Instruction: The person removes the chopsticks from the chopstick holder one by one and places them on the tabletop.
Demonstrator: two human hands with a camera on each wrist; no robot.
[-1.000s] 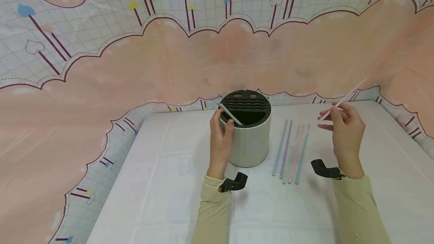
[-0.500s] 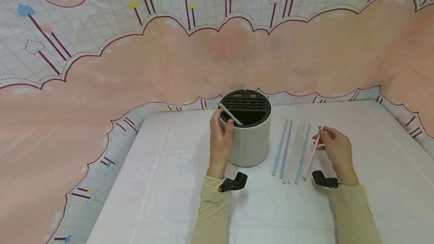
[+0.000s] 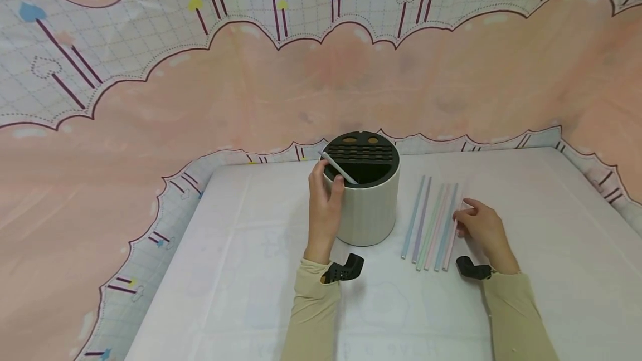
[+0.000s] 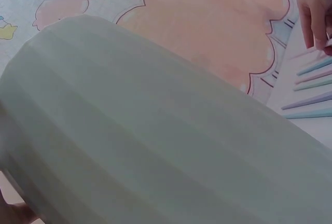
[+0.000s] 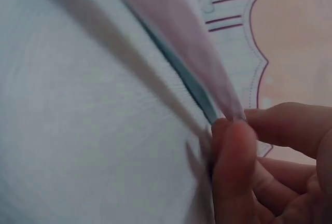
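Pastel sticks (image 3: 429, 227) lie side by side on the white table (image 3: 251, 272), between your hands and to the right of the container (image 3: 368, 216). Starting at the left, your left hand (image 3: 325, 210) still grips the container by its rim, as it did a second ago; the pale stick (image 3: 338, 167) slanting out of the opening (image 3: 372, 172) has not moved, and whether your fingers touch it you cannot tell from here. The change is at the far right: your right hand (image 3: 484, 230) has come down from where it was raised and pinches the outer pink stick (image 3: 451, 247) between thumb and fingertips, its near end now about level with its neighbours'. That brings the row to six, though whether this last one lies flat yet is unclear. Counting left to right, you have one container, one pale stick in it, then one blue stick (image 3: 413, 217), one purple stick (image 3: 422, 222), one green stick, one inner pink stick (image 3: 437, 227), a second blue stick (image 3: 447, 227) and the pinched pink one.
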